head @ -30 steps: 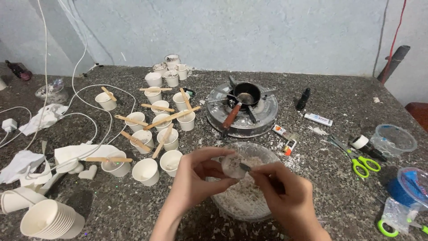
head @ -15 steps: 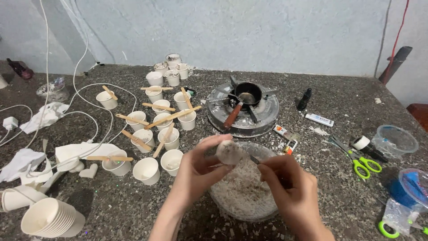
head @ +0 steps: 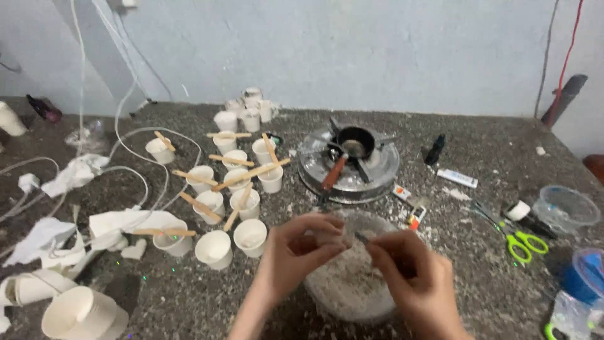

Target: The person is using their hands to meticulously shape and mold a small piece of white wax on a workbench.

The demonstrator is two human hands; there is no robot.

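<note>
At the near edge of the counter (head: 478,157) stands a clear bowl (head: 352,296) with white crumbly material in it. Both hands are just above it. The left hand (head: 296,252) is closed around a small pale lump (head: 328,237), which is partly hidden by the fingers. The right hand (head: 409,277) pinches a thin dark tool (head: 362,238), and its tip touches the lump. To the left of the bowl stand small white paper cups (head: 214,249), several with wooden sticks (head: 251,173) across their rims. Green scissors (head: 519,242) lie near the right edge. Behind the bowl a round metal stove (head: 349,167) carries a small dark pot (head: 355,141).
</note>
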